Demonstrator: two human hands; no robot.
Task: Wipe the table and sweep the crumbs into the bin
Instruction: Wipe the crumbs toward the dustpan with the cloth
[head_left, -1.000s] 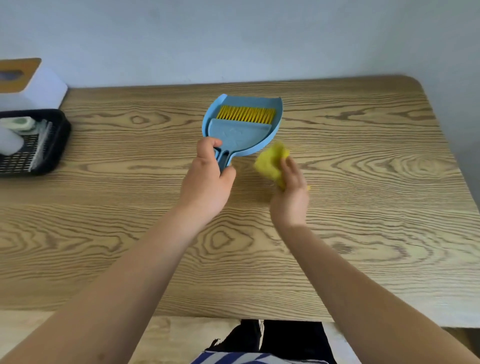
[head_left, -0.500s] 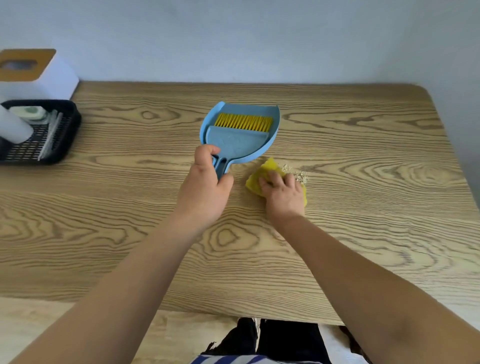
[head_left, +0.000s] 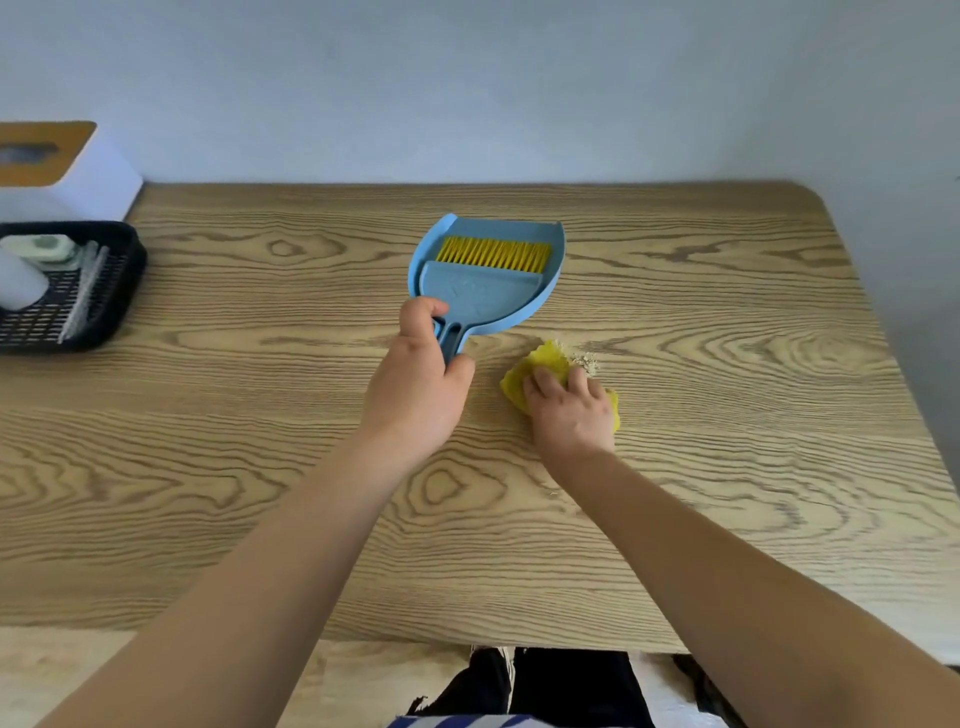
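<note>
A blue dustpan (head_left: 488, 280) lies flat near the middle of a wood-grain table (head_left: 727, 467), its long axis running from the handle at about 7 o'clock to the wide mouth at about 1 o'clock, pointing away from the person toward the wall. A blue hand brush with yellow bristles (head_left: 493, 254) is nested inside the pan, bristles toward the mouth. The left hand (head_left: 415, 384) is curled around the handle, thumb and fingers closed on it. Just to the right, at about 4 o'clock from the pan, the right hand (head_left: 571, 410) presses palm-down on a crumpled yellow cloth (head_left: 540, 364), fingers bent over it and gripping it against the table. A small pile of pale crumbs (head_left: 584, 359) touches the cloth's far edge, close to the pan's near rim but apart from it. At the far left edge, around 9 o'clock, a black mesh basket (head_left: 111, 306) holds a white cylinder and other small items too blurred to name. Behind it stands a white box with a tan slotted top (head_left: 78, 176).
</note>
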